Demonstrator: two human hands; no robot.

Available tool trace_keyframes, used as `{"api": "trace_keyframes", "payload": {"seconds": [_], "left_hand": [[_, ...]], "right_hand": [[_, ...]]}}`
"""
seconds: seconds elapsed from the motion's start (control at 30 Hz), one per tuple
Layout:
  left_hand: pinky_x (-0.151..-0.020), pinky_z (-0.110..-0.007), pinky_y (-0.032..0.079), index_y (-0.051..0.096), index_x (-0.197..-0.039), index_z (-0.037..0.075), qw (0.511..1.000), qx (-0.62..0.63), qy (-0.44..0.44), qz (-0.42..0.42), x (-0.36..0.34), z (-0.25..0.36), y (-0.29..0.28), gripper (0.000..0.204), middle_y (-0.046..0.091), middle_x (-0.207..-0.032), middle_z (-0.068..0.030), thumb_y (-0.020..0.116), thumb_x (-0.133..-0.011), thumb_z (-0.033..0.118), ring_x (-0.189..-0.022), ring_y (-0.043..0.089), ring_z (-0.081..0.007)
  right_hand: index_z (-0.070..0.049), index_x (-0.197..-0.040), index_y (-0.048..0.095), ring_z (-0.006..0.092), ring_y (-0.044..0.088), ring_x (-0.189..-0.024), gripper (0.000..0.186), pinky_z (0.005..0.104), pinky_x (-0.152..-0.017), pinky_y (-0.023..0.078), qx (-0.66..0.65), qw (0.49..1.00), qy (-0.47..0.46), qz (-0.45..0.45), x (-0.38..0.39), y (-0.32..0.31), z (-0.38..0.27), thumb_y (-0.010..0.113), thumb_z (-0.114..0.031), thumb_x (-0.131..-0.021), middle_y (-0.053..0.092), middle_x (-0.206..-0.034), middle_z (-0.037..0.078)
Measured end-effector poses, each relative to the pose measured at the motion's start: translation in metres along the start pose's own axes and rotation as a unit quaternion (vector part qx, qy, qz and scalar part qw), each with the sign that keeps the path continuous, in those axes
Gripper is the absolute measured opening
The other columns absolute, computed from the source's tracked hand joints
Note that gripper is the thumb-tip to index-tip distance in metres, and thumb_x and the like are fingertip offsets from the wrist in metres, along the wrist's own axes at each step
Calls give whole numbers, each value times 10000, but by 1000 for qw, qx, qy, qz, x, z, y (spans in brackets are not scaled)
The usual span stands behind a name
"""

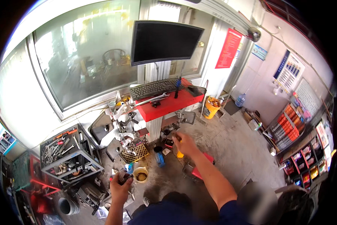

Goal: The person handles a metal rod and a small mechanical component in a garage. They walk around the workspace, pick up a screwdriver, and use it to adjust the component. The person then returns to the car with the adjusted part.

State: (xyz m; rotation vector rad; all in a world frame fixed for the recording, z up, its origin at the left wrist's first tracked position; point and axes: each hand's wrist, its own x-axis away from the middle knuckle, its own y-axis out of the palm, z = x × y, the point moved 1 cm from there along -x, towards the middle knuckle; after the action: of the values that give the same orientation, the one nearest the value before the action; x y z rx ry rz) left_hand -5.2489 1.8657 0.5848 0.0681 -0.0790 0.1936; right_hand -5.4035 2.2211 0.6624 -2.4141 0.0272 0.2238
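Observation:
My left hand (119, 190) is low in the view, its fingers wrapped round a small dark metal part (122, 176) whose kind I cannot make out. Just beyond it stands a pale yellow bucket (141, 174) with brownish stuff inside. My right hand (186, 144) reaches forward past the middle, fingers curled together. Whatever it grips is mostly hidden; a bit of yellow shows at the fingers. Below that hand is a yellow object (180, 154). A blue container (159, 158) stands on the floor between the two hands.
A red shelf (176, 106) carries a keyboard (153, 89) and a wrench (153, 99), under a black monitor (166, 42). At left is a tool cart (70, 153) full of wrenches. A yellow bucket (211, 108) stands beyond the shelf; racks (303, 165) line the right wall.

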Motion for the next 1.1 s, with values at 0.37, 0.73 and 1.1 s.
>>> {"api": "trace_keyframes", "payload": {"seconds": [0.37,0.73,1.1], "left_hand": [[-904,-274,547,713,-1231,-32,969,39,-3,243,-4,45,53,281,756,-1101,-28,790,-964,1,-975,681,-100],[-948,-279,532,719,-1242,-33,901,65,-16,429,62,60,105,345,757,-1111,-24,851,-972,136,-1018,666,-93],[-976,-301,530,654,-1306,-45,846,137,78,509,236,56,56,559,732,-1159,-59,917,-911,250,-1072,668,-132]], "right_hand": [[-48,-1399,638,440,603,-1238,453,536,-1074,492,230,902,-363,-31,-269,47,57,660,-68,-948,642,-1329,218],[-61,-1409,638,426,601,-1251,435,503,-1068,475,117,931,-344,-43,-272,59,88,690,-16,-979,637,-1321,197],[-59,-1288,612,101,588,-1025,377,238,-860,509,-335,694,-185,-610,37,137,-139,763,-36,-944,610,-1154,15]]}}
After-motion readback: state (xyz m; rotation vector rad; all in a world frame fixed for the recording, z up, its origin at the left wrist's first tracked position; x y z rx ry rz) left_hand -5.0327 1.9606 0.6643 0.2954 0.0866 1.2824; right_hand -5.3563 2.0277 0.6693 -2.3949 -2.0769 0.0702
